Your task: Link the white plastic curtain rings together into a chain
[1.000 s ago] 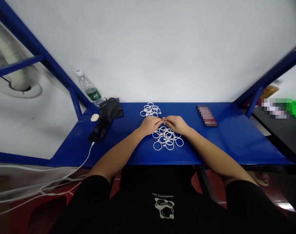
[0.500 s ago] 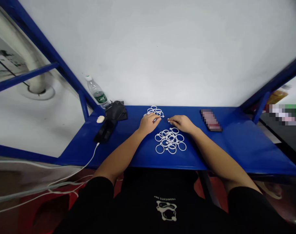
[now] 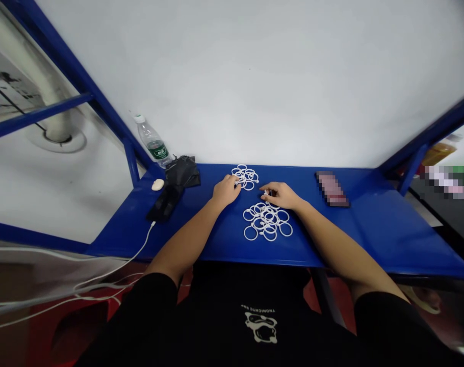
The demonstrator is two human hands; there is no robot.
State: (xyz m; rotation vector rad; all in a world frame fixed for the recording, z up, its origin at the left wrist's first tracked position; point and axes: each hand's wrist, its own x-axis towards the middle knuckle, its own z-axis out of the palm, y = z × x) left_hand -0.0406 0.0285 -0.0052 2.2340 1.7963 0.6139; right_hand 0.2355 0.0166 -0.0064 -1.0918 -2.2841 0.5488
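Two heaps of white plastic rings lie on a blue table (image 3: 350, 229). The far heap (image 3: 247, 177) sits near the wall, and the near heap (image 3: 267, 221) lies closer to me. My left hand (image 3: 225, 190) rests at the left edge of the far heap, its fingers curled and touching the rings there. My right hand (image 3: 280, 194) hovers just behind the near heap, with its fingertips pinched on a small white ring.
A water bottle (image 3: 153, 141) stands at the back left beside black cloth (image 3: 182, 172) and a black device (image 3: 163, 204) with a white cable (image 3: 138, 250). A small white object (image 3: 157, 184) lies near them. A phone (image 3: 331, 188) rests at the back right. Blue frame bars rise on both sides.
My hands were joined over the near heap; they have parted. The left hand went up and left to the far heap, while the right stayed by the near heap.
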